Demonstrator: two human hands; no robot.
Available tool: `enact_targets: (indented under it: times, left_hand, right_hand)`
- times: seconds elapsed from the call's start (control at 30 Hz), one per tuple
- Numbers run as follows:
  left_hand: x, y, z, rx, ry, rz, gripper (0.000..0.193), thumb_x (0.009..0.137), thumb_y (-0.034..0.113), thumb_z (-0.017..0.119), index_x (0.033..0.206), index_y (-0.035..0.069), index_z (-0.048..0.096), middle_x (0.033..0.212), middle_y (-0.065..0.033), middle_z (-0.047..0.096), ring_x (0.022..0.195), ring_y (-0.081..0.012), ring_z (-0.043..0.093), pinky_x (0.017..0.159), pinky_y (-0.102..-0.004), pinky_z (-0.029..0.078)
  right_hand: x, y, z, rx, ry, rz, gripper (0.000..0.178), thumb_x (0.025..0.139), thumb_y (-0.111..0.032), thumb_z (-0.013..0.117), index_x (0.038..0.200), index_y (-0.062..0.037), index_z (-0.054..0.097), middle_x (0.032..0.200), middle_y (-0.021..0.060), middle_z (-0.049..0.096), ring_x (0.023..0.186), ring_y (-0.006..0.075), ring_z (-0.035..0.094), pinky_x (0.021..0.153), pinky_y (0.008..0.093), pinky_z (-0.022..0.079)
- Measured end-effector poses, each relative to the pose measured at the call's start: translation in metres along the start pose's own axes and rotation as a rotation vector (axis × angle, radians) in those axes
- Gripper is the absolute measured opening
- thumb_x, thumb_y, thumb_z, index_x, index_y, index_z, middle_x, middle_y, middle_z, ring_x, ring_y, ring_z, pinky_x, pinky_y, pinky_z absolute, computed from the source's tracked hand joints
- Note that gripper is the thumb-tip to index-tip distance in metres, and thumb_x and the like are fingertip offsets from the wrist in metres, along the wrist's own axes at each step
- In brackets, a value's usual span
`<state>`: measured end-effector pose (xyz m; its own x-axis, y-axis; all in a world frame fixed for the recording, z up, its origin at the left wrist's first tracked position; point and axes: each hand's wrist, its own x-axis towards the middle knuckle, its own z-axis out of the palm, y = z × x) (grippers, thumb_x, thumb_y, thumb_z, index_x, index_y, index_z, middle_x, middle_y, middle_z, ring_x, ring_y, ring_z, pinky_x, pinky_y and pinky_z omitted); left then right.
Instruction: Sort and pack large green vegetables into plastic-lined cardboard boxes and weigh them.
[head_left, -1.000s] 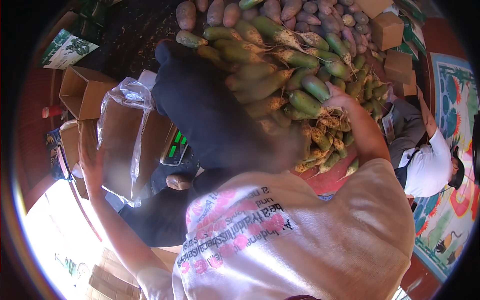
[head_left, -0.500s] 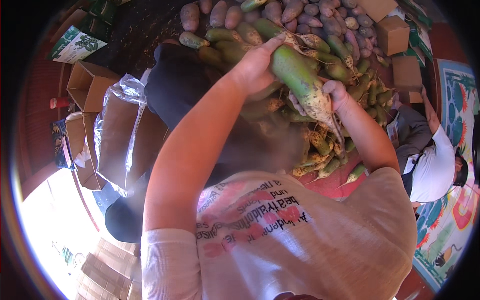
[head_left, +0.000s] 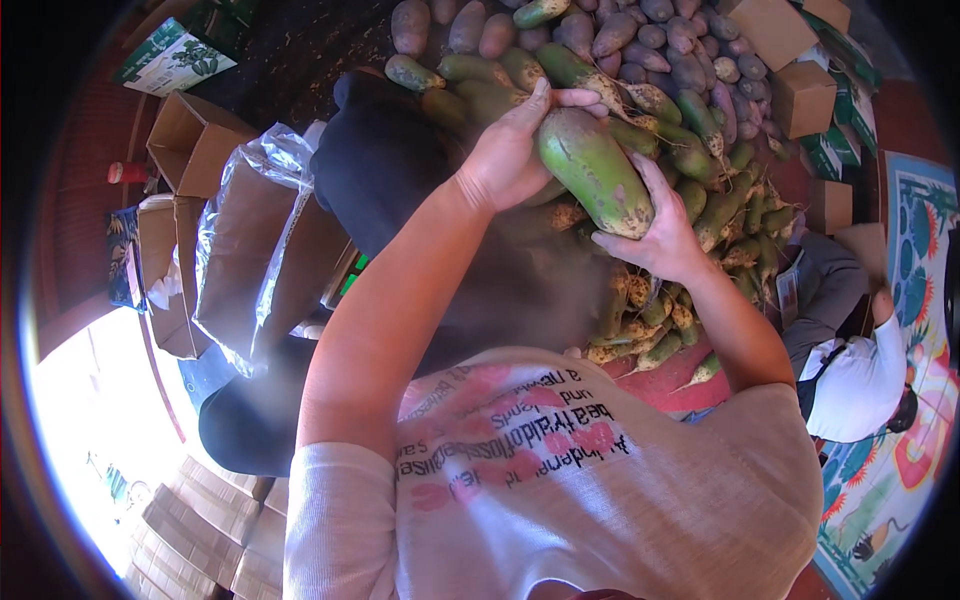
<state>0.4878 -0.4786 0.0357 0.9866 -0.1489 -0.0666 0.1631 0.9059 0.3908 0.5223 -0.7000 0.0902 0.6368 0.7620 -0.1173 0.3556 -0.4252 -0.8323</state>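
Gripped from two sides, in front of a heap of green radishes [head_left: 715, 210]: a large green radish [head_left: 592, 170], tilted, far end leaning left. Left hand [head_left: 508, 155] closed about the far left end, fingers showing just beyond; right hand [head_left: 662, 225] wrapped along the right side, thumb against the near end. Farther off, reddish-purple radishes [head_left: 615, 38], cut off by the far edge of view. To the left, a brown carton [head_left: 240, 255] in a clear plastic liner [head_left: 272, 155], standing before a scale [head_left: 350, 275] and leaving only a sliver of green light visible. Farther left, an open carton [head_left: 195, 145] and a printed box [head_left: 180, 58]; near left, brown cardboard [head_left: 195, 525], cut off, beside strong glare. Far right, small boxes [head_left: 803, 98]; to the right, a person in a white top [head_left: 855, 390], bent over, hands hard to make out. Between carton and heap, dark trousers [head_left: 370, 150], covering some radishes, blurred toward the near side. Hidden: the large radish's underside and the inner faces of the fingers.
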Motion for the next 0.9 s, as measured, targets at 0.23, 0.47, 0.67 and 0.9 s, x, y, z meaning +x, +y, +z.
enact_targets:
  times: [0.23, 0.47, 0.67, 0.9]
  left_hand:
    - [-0.024, 0.003, 0.013, 0.131, -0.117, 0.147, 0.057, 0.099, 0.021, 0.060, 0.151, 0.009, 0.037, 0.141, -0.0110, 0.051, 0.130, -0.0251, 0.050, 0.114, -0.0424, 0.037]
    - [-0.032, 0.007, 0.010, 0.417, -0.014, 0.257, 0.067, 0.086, 0.004, 0.072, 0.146, 0.007, 0.044, 0.135, -0.0084, 0.054, 0.126, -0.0193, 0.051, 0.112, -0.0377, 0.038]
    - [-0.034, 0.007, 0.006, 0.605, 0.070, 0.349, 0.062, 0.083, 0.002, 0.068, 0.142, 0.001, 0.046, 0.132, -0.0100, 0.056, 0.122, -0.0167, 0.053, 0.109, -0.0340, 0.041]
    - [-0.039, 0.012, 0.008, 0.722, 0.096, 0.420, 0.061, 0.084, 0.000, 0.064, 0.142, 0.000, 0.046, 0.137, -0.0113, 0.055, 0.122, -0.0169, 0.054, 0.108, -0.0341, 0.042]
  right_hand:
    - [-0.008, -0.005, 0.015, -0.017, 0.174, -0.099, 0.097, 0.068, -0.007, 0.086, 0.146, 0.0052, 0.031, 0.140, 0.0152, 0.047, 0.130, 0.0214, 0.047, 0.110, 0.0368, 0.037]
    - [-0.002, -0.006, 0.022, 0.321, 0.139, -0.027, 0.097, 0.069, -0.006, 0.085, 0.147, 0.0037, 0.030, 0.140, 0.0123, 0.046, 0.131, 0.0199, 0.045, 0.111, 0.0360, 0.037]
    - [0.007, 0.012, 0.027, 0.046, 0.173, -0.101, 0.095, 0.068, -0.011, 0.087, 0.144, 0.0044, 0.033, 0.137, 0.0165, 0.050, 0.125, 0.0228, 0.052, 0.107, 0.0376, 0.041]
    - [0.018, 0.011, 0.024, -0.208, 0.215, -0.204, 0.096, 0.066, -0.019, 0.090, 0.141, 0.0053, 0.035, 0.130, 0.0232, 0.057, 0.116, 0.0300, 0.061, 0.100, 0.0406, 0.048]
